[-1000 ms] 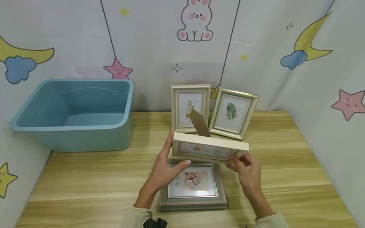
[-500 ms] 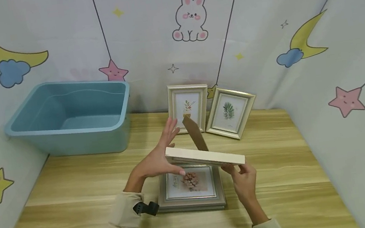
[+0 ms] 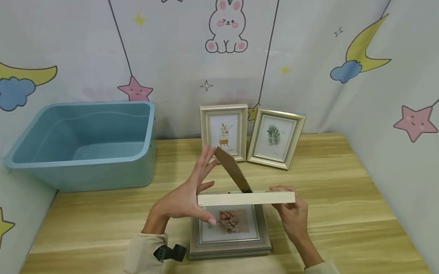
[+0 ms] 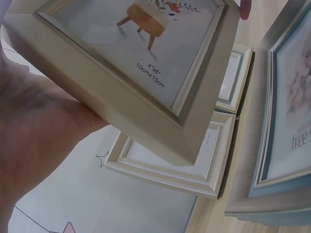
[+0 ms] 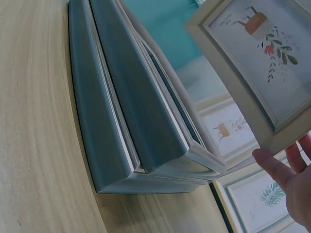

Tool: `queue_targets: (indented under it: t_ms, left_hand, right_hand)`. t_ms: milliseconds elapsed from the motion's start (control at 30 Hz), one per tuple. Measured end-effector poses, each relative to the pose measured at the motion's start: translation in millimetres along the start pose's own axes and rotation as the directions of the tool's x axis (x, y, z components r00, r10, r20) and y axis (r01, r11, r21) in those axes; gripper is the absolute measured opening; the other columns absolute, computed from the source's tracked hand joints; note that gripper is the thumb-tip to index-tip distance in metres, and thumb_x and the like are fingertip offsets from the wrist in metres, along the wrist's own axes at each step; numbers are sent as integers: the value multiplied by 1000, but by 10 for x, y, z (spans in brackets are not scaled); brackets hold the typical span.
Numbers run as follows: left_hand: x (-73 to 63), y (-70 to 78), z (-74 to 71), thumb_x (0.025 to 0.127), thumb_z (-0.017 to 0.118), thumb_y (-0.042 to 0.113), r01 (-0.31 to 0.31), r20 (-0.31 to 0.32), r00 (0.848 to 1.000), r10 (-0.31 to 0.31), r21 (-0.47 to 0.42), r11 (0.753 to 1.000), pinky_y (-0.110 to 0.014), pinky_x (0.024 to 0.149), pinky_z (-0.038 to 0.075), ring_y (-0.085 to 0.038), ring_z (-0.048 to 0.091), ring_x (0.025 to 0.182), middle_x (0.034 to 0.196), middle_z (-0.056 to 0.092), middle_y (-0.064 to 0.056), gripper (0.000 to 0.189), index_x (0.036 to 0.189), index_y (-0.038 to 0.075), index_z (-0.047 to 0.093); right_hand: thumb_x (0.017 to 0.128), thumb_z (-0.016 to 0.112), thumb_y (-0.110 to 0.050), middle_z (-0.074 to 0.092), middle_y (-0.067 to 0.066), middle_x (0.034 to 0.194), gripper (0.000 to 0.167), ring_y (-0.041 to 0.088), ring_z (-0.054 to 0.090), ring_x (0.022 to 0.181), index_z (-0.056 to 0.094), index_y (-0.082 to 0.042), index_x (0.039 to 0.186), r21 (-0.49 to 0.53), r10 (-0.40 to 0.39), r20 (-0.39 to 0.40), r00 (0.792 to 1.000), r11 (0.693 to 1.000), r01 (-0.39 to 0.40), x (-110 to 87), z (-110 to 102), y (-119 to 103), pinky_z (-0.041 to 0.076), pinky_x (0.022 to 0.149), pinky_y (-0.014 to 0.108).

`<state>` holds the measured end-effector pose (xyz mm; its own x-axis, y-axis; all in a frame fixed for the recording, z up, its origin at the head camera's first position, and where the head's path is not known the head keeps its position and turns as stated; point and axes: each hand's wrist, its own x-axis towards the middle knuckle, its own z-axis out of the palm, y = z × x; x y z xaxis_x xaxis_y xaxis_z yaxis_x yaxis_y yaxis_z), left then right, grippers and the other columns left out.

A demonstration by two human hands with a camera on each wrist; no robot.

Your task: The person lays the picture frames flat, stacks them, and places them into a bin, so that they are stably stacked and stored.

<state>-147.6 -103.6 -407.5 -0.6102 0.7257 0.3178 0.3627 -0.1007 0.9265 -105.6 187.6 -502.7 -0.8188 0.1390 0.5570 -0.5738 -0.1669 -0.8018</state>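
Note:
A cream picture frame (image 3: 248,198) is held above a stack of two larger picture frames. Its edge faces me in the head view, and its brown easel stand (image 3: 233,168) sticks up behind. My right hand (image 3: 293,210) pinches the frame's right end, thumb on the front face (image 5: 286,177). At the left end, my left hand (image 3: 182,200) has its fingers spread and straight, with the fingertips close to the stand's top. The left wrist view shows that palm against the frame's rim (image 4: 116,99). Underneath, the upper stacked frame (image 3: 231,249) bears a pink flower print.
Two pale gold frames stand at the back, a plant-pot frame (image 3: 205,132) and a green-leaf frame (image 3: 301,129). A blue plastic bin (image 3: 95,175) stands at the back left on the wooden table (image 3: 346,213). A patterned curtain (image 3: 174,45) hangs behind.
The held frame has come down and tipped, so its picture no longer shows in the head view. My left hand has shifted left and its fingers have spread; the right keeps its grip.

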Motion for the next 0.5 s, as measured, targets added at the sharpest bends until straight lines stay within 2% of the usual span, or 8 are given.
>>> queue_targets:
  t_ms: [133,300,400,500]
  left_hand:
    - [-29,21,58,68,91,42,27,-32,999,-25,44,999,-67,119,18,-33,-3,156,168,-19,7,143,158,31,-20]
    - [-77,46,153,69,93,20,85,-123,990,-64,173,981,-56,123,19,-26,7,157,169,-10,8,138,161,29,-9]
    - [-118,51,204,68,92,7,68,-183,983,-24,234,970,-50,123,22,-22,11,156,170,-1,4,134,162,22,-1]
    - [-164,42,244,67,91,0,24,-234,971,52,309,951,-43,122,28,-17,17,155,170,11,-2,126,162,12,8]
  right_hand:
    - [81,70,14,70,10,106,22,13,65,104,70,11,102,-18,-33,-1,999,999,33,3,-15,17,55,89,19]
    - [80,72,12,71,9,108,23,14,63,106,68,15,103,-56,-71,-10,997,996,71,2,-26,27,53,91,19]
    - [80,72,13,72,8,109,23,12,63,107,67,16,103,-124,-86,-18,996,989,83,-4,-37,17,52,91,19]
    - [81,70,16,71,4,109,21,11,64,108,66,17,102,-203,-92,-31,995,976,84,-5,-51,-4,52,92,20]
